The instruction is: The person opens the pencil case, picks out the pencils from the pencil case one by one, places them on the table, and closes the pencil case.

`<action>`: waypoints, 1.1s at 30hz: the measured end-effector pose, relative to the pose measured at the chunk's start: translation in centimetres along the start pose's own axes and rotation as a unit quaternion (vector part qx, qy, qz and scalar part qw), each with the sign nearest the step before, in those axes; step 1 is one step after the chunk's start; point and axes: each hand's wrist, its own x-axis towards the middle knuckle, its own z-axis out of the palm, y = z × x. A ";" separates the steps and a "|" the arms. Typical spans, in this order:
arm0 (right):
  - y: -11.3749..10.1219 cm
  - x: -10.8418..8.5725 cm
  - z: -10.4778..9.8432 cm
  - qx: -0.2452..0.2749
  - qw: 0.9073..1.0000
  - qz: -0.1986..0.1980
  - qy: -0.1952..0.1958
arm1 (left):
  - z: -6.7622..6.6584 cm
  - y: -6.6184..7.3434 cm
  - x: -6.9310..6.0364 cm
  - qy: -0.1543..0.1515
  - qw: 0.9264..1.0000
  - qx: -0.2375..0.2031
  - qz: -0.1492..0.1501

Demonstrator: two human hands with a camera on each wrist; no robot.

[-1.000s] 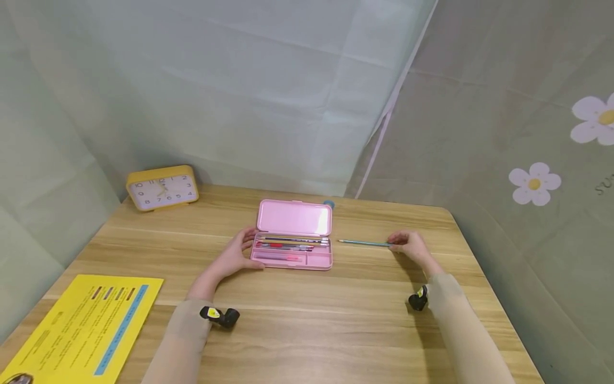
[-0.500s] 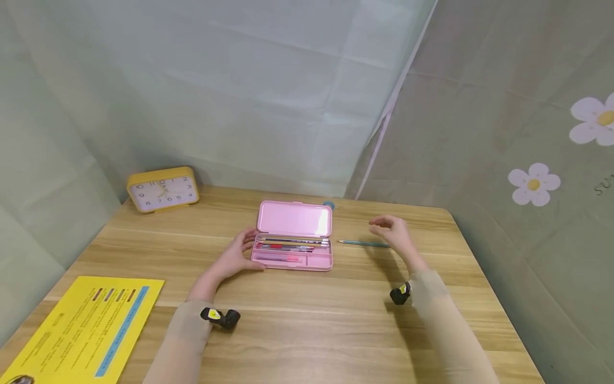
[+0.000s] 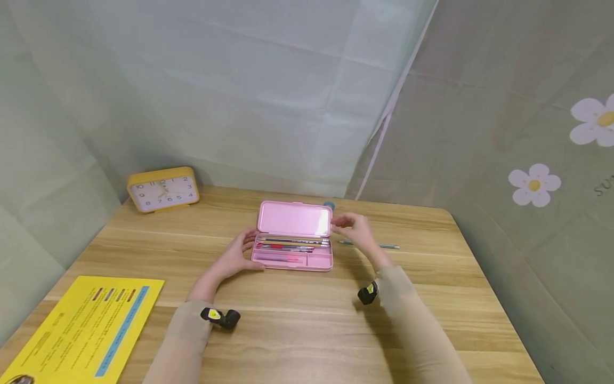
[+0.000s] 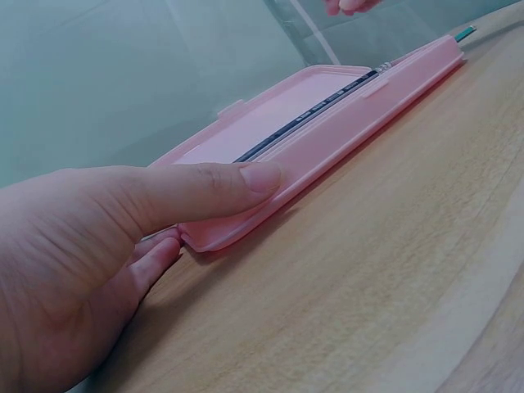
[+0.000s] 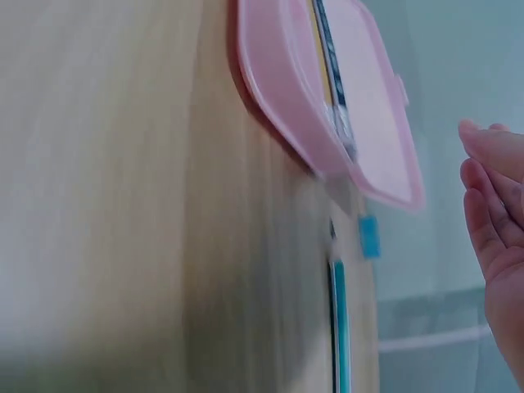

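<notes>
A pink pencil case [image 3: 318, 261] lies on the table with its lid [image 3: 292, 218] raised at the back. Inside are pencils [image 3: 293, 241], red-tipped pens [image 3: 283, 247] and a pink pen [image 3: 278, 258]. My left hand [image 3: 234, 255] grips the case's left end, thumb [image 4: 214, 190] along the front wall and fingers round the end. Just right of the lid, my right hand [image 3: 357, 233] hovers with nothing in its loosely bent fingers [image 5: 489, 213]. Below it on the table lies a teal pencil [image 3: 389, 246], partly hidden by the hand in the head view.
A yellow alarm clock [image 3: 163, 190] stands at the back left. A yellow printed sheet or booklet [image 3: 72, 325] lies at the front left. Behind the lid's right corner sits a small blue object [image 3: 329, 204]. Cloth hangs behind the table [image 3: 307, 330] and at its sides.
My right hand has let go of the teal pencil, lifted, and moved left towards the lid. The pencil stays on the table. My left hand and the case have not moved.
</notes>
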 end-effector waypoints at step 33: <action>1.0 -0.2 4.9 -0.045 0.995 -0.018 -0.091 | 0.0 -0.4 0.2 -0.001 1.000 0.003 0.001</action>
